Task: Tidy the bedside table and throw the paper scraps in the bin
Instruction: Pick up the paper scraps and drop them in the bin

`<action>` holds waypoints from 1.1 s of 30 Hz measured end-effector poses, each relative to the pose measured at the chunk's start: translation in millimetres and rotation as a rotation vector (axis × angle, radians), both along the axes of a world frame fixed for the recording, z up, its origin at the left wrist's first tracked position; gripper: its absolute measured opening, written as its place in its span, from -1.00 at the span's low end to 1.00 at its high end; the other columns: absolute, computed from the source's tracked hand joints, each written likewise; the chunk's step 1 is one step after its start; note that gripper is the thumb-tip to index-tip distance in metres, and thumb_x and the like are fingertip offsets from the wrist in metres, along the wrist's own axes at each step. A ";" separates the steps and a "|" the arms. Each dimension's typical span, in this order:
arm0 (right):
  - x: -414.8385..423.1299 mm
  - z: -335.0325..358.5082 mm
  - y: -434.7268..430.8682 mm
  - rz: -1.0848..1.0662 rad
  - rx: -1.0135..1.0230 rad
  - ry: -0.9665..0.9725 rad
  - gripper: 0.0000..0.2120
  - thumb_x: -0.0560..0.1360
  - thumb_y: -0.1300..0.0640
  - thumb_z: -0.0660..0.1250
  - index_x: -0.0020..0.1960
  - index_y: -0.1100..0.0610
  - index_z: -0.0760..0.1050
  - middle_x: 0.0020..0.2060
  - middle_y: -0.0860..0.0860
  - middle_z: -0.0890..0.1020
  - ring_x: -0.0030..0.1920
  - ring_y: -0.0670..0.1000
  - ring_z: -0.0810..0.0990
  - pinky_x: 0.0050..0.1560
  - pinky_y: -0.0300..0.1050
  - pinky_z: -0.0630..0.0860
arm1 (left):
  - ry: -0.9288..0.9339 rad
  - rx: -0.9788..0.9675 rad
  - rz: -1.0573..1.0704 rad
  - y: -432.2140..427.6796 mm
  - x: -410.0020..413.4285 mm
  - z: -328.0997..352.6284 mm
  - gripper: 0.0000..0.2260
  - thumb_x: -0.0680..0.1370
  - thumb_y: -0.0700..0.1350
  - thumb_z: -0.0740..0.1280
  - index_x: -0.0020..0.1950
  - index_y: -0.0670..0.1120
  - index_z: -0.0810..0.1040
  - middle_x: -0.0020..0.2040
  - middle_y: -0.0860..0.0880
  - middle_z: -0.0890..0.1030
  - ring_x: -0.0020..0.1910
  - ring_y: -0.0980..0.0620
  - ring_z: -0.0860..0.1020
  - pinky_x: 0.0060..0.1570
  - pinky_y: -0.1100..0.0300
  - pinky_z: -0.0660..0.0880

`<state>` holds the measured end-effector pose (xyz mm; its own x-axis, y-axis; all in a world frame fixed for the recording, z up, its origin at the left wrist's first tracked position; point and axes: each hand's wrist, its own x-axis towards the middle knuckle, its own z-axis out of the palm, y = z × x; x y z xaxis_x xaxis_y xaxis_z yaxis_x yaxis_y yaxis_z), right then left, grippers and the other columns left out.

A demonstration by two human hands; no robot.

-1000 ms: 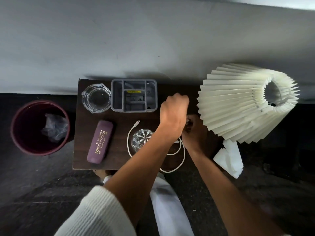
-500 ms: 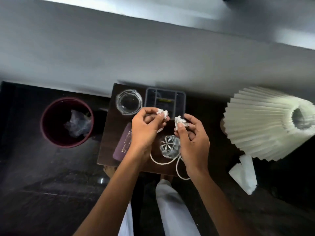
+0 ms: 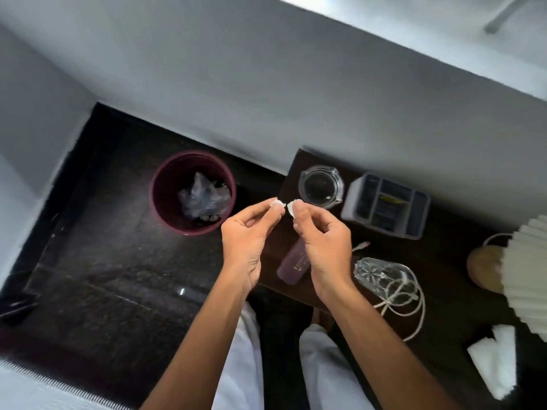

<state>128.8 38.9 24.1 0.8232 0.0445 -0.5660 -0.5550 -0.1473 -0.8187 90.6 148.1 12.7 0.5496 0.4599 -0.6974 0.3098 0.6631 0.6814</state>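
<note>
My left hand (image 3: pixel 248 238) pinches a small white paper scrap (image 3: pixel 276 203) between thumb and fingertips. My right hand (image 3: pixel 321 241) pinches a second white scrap (image 3: pixel 291 208) the same way. Both hands hover over the left edge of the dark bedside table (image 3: pixel 441 250), the scraps nearly touching. The maroon bin (image 3: pixel 165 199) stands on the dark floor just left of my left hand, with crumpled clear plastic inside.
On the table stand a glass ashtray (image 3: pixel 321 186), a grey compartment organiser (image 3: pixel 384 207), a purple glasses case (image 3: pixel 293 264), a cut-glass tumbler (image 3: pixel 381 276) and a white cable (image 3: pixel 411 309). A pleated lamp shade (image 3: pixel 525 273) is at the right, white paper (image 3: pixel 494 359) below it.
Both hands lifted from the table near the lamp, each with a paper scrap, and moved left toward the bin. The view swung left with them.
</note>
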 end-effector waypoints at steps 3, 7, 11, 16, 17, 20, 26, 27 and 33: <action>-5.2 -10.4 40.9 0.032 0.001 0.045 -0.87 0.47 0.03 0.53 -0.05 0.07 0.70 -0.12 -0.03 0.76 -0.01 -0.08 0.72 0.06 -0.12 0.61 | 0.021 0.032 0.035 32.0 -15.3 -10.8 -0.89 0.50 -0.26 0.50 0.01 -0.15 0.73 -0.08 -0.13 0.77 -0.10 0.04 0.73 -0.03 0.25 0.64; -9.3 -26.6 83.0 0.102 -0.006 0.127 -0.91 0.55 0.18 0.44 0.03 0.09 0.69 -0.07 0.00 0.75 0.04 -0.05 0.71 0.22 0.01 0.62 | 0.069 0.105 0.092 69.4 -31.0 -27.0 -0.95 0.58 -0.28 0.41 0.02 -0.20 0.66 -0.16 -0.10 0.77 -0.18 0.10 0.72 -0.11 0.31 0.61; -10.8 -41.9 118.1 0.143 0.038 0.147 -0.83 0.62 0.25 0.34 0.19 0.13 0.60 -0.01 0.04 0.75 0.05 -0.04 0.73 0.23 0.00 0.62 | 0.118 0.187 0.092 102.1 -43.0 -43.8 -0.88 0.63 -0.27 0.35 0.07 -0.11 0.66 -0.13 -0.09 0.75 -0.16 0.10 0.68 -0.04 0.24 0.62; -13.4 -64.7 154.2 0.172 0.001 0.132 -0.82 0.59 0.16 0.40 0.18 0.12 0.53 -0.06 0.04 0.76 -0.02 -0.03 0.75 0.17 0.01 0.64 | 0.162 0.101 0.134 133.7 -49.8 -61.2 -0.85 0.59 -0.27 0.41 0.13 -0.16 0.71 -0.07 -0.11 0.77 -0.09 0.08 0.72 0.03 0.22 0.65; -13.6 -70.8 160.6 0.169 -0.015 0.129 -0.87 0.57 0.18 0.42 0.12 0.14 0.59 -0.10 0.04 0.76 -0.06 -0.03 0.76 0.16 0.02 0.65 | 0.166 0.070 0.167 139.6 -50.2 -64.6 -0.85 0.57 -0.28 0.44 0.12 -0.15 0.71 -0.07 -0.09 0.77 -0.05 0.06 0.73 0.02 0.24 0.64; -13.8 -93.6 178.0 0.163 -0.085 0.118 -0.91 0.54 0.17 0.46 0.03 0.10 0.70 -0.17 -0.02 0.77 -0.10 -0.09 0.76 0.14 -0.06 0.66 | 0.183 -0.008 0.234 155.1 -50.0 -77.6 -0.85 0.53 -0.28 0.48 0.08 -0.15 0.71 -0.06 -0.06 0.78 0.02 0.06 0.74 0.11 0.23 0.62; -18.0 -136.1 204.1 0.246 -0.206 0.126 -0.82 0.54 0.18 0.46 0.13 0.06 0.70 0.01 -0.08 0.75 0.05 -0.18 0.70 0.23 -0.20 0.58 | 0.235 -0.094 0.307 185.2 -47.6 -106.1 -0.89 0.51 -0.33 0.47 0.01 -0.19 0.71 -0.10 -0.09 0.77 -0.10 0.08 0.75 0.01 0.27 0.65; -18.5 -140.7 206.6 0.257 -0.235 0.108 -0.82 0.53 0.20 0.47 0.11 0.04 0.71 0.00 -0.10 0.75 0.03 -0.21 0.69 0.20 -0.26 0.58 | 0.245 -0.100 0.307 190.0 -46.8 -110.7 -0.88 0.50 -0.34 0.48 -0.01 -0.17 0.72 -0.11 -0.09 0.76 -0.12 0.09 0.74 0.00 0.26 0.66; -19.4 -156.2 222.7 0.230 -0.324 0.095 -0.83 0.41 0.18 0.58 -0.02 0.01 0.71 -0.19 -0.12 0.74 -0.18 -0.28 0.70 -0.16 -0.48 0.55 | 0.363 -0.069 0.303 215.8 -41.0 -133.0 -0.86 0.41 -0.27 0.59 -0.06 -0.19 0.73 -0.22 -0.08 0.76 -0.21 0.09 0.74 -0.15 0.30 0.65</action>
<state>109.5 261.7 -132.1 0.7561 0.0285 -0.6538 -0.5480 -0.5185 -0.6564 49.6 363.9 -120.4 0.1129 0.5072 -0.8544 0.3057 0.8004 0.5156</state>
